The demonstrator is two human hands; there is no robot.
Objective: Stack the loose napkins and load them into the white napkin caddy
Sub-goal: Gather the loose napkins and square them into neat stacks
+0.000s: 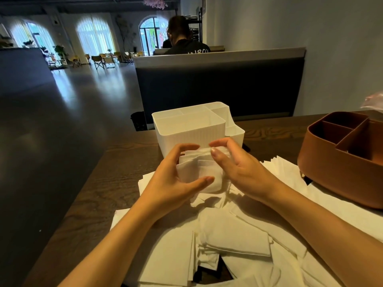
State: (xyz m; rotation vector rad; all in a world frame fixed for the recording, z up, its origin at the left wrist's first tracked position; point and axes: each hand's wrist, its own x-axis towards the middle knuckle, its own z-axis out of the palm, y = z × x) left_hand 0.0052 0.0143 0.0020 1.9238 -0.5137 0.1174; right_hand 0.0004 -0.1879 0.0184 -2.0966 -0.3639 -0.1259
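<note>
Nearest me, loose napkins (234, 241) lie scattered over the near part of the dark wooden desk (116, 175), overlapping at all angles. My forearms reach forward over them from the near edge. My left hand (176, 183) curls around the left side of a small napkin stack (199, 172), thumb across its front and fingers arched over the top. My right hand (238, 166) grips the stack's right side, fingers bent over its top edge. The stack stands on edge, raised above the pile. Just beyond it, the white napkin caddy (190, 129) stands near the desk's far left corner, its large front compartment holding nothing I can see. A brown caddy (339, 162) sits toward the right edge. Beyond the desk a person (184, 38) sits behind a dark booth back (219, 85).
</note>
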